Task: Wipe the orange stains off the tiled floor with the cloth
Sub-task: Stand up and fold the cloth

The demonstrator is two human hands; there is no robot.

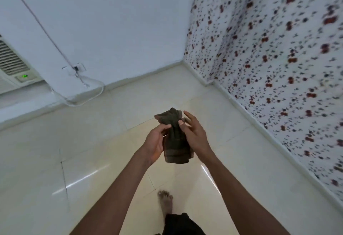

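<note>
Cloth (175,138), dark and bunched, hangs in the air between both hands, well above the tiled floor (92,151). Left hand (157,142) cups its lower side with fingers curled onto the fabric; right hand (193,132) pinches the upper part between thumb and forefinger, its other fingers spread loose. One bare foot (165,202) stands on the glossy cream tiles below. Open floor runs left and ahead to the white wall (120,21); a flowered curtain (278,58) bounds the right edge. A white cable (87,99) loops near the far skirting beside an air-conditioner (13,67).
</note>
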